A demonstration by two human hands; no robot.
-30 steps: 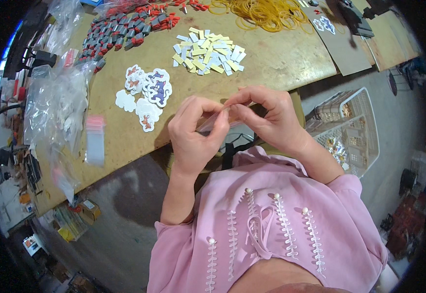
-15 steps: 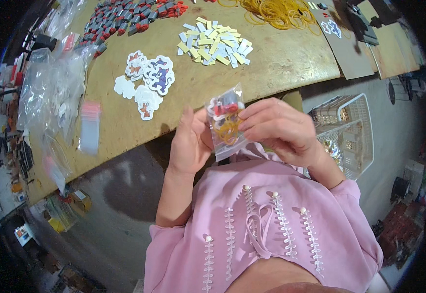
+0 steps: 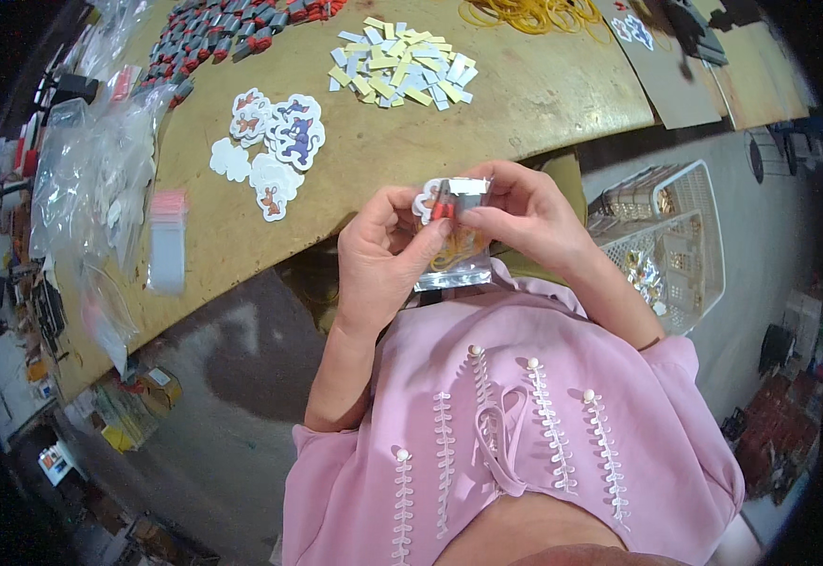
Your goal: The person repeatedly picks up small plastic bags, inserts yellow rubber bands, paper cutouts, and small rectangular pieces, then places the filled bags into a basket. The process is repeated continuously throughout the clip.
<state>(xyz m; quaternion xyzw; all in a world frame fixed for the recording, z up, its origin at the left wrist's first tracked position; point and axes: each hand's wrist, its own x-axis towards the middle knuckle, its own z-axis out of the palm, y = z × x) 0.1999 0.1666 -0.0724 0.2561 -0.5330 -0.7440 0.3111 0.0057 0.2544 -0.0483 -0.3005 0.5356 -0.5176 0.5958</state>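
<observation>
Both hands hold a small clear plastic bag (image 3: 468, 253) just off the table's front edge, above my lap. Inside it show yellow rubber loops, a grey and red piece and a white cartoon cutout. My left hand (image 3: 380, 250) grips the bag's left side, thumb lying across its front. At the upper right, my right hand (image 3: 528, 212) pinches it with the thumb in front and the fingers behind. Glare whitens the bag's top edge. On the table to the left lie cartoon cutouts (image 3: 296, 137), printed with blue and brown figures, some plain white side up.
Farther back on the table (image 3: 525, 104) are a pile of yellow and white strips (image 3: 402, 64), many grey and red pieces (image 3: 218, 33) and yellow loops (image 3: 534, 11). A stack of flat bags (image 3: 167, 250) and crumpled plastic (image 3: 100, 179) lie left. A white basket (image 3: 704, 236) stands right.
My left hand has closed its thumb over the bag, and my right hand has shifted to its upper right corner. The bag has turned more upright and faces me.
</observation>
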